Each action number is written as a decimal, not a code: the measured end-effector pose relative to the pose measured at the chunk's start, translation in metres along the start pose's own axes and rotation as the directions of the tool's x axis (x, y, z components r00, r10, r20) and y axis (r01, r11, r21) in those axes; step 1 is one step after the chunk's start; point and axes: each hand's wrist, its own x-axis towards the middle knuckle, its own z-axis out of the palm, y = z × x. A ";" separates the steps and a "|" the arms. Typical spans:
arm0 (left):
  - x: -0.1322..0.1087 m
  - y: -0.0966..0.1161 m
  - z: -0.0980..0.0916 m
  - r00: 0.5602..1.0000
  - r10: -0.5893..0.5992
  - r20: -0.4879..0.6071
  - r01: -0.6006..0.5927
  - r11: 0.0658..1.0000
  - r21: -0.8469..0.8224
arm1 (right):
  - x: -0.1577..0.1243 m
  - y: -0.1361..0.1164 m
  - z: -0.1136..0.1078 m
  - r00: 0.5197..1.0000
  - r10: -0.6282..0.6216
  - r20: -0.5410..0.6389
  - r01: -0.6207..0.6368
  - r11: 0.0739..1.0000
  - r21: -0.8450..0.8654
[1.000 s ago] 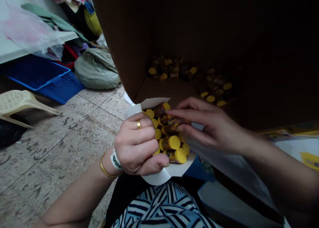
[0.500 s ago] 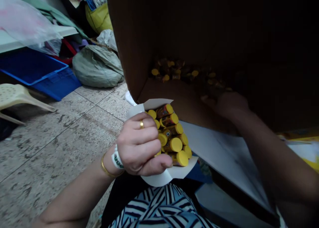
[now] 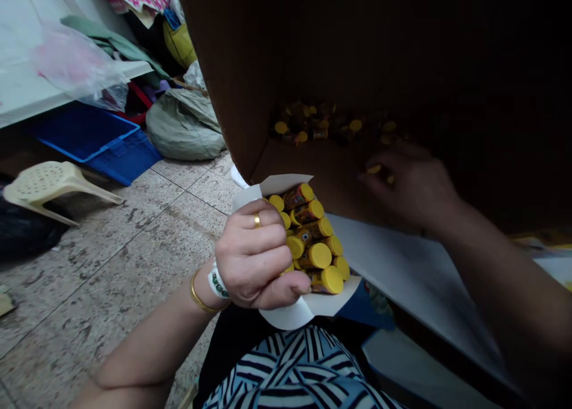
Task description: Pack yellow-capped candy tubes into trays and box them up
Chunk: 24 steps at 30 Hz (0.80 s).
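Observation:
My left hand (image 3: 254, 257) is closed around the side of a small white carton (image 3: 286, 184) with its flaps standing open. Packed inside the carton are several small jars (image 3: 320, 256) with yellow lids, stacked in rows. Deep in the shade of a large cardboard box (image 3: 295, 162), my right hand (image 3: 413, 180) has its fingers curled around small yellow-lidded jars (image 3: 374, 169); how many it holds is too dark to tell. More loose jars (image 3: 308, 123) lie along the back of the cardboard box, just beyond my right hand.
A pale flap or board (image 3: 402, 260) slopes below the cardboard box's opening. To the left on the speckled floor (image 3: 147, 254) stand a cream plastic stool (image 3: 49, 183), a blue crate (image 3: 129, 150) and a grey-green sack (image 3: 185, 126). Above the crate, a plastic bag (image 3: 80, 63) lies on a white table (image 3: 22, 93).
My right hand has drawn back and up slightly from the jars, with yellow lids now showing between its fingers. My left hand still grips the carton. The view has shifted a little left.

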 end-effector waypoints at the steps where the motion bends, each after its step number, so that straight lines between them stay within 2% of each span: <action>1: 0.000 0.000 0.000 1.000 0.006 0.006 -0.006 1.000 0.000 | -0.004 -0.022 -0.006 0.992 -0.125 0.008 0.124 0.988 0.091; 3: 0.001 0.001 0.001 1.000 0.007 0.018 -0.007 1.000 -0.003 | -0.011 -0.064 -0.015 0.948 -0.310 0.069 0.271 0.902 0.336; 4: 0.001 0.001 0.001 1.000 0.002 0.024 -0.002 1.000 -0.006 | -0.012 -0.082 -0.017 0.916 -0.374 0.144 0.291 0.868 0.402; 6: 0.001 0.001 0.001 1.000 -0.003 0.027 0.003 1.000 -0.014 | -0.011 -0.104 -0.017 0.853 -0.419 0.312 0.267 0.863 0.428; 8: 0.001 0.000 0.001 1.000 0.003 0.020 -0.002 1.000 -0.015 | -0.006 -0.109 -0.015 0.800 -0.413 0.434 0.233 0.882 0.410; 10: -0.002 -0.001 0.000 1.000 0.007 0.020 -0.007 1.000 -0.004 | -0.002 -0.102 -0.014 0.773 -0.423 0.473 0.186 0.864 0.468; 13: -0.005 -0.002 -0.001 1.000 0.002 0.029 -0.002 1.000 0.012 | 0.001 -0.084 -0.014 0.778 -0.435 0.453 0.103 0.800 0.590; 15: -0.005 -0.003 -0.001 1.000 -0.007 0.024 0.006 1.000 0.012 | -0.001 -0.078 -0.010 0.813 -0.421 0.402 0.087 0.771 0.630; 18: -0.004 -0.002 -0.001 1.000 0.006 0.028 -0.006 1.000 0.010 | -0.007 -0.078 0.002 0.862 -0.423 0.279 0.172 0.761 0.625; 21: -0.002 0.001 0.000 0.996 0.048 0.075 -0.049 0.999 0.011 | -0.012 -0.083 0.011 0.856 -0.449 0.255 0.263 0.804 0.534; 24: -0.001 0.003 0.000 0.995 0.048 0.093 -0.050 0.999 0.020 | -0.016 -0.083 0.006 0.871 -0.436 0.227 0.281 0.821 0.496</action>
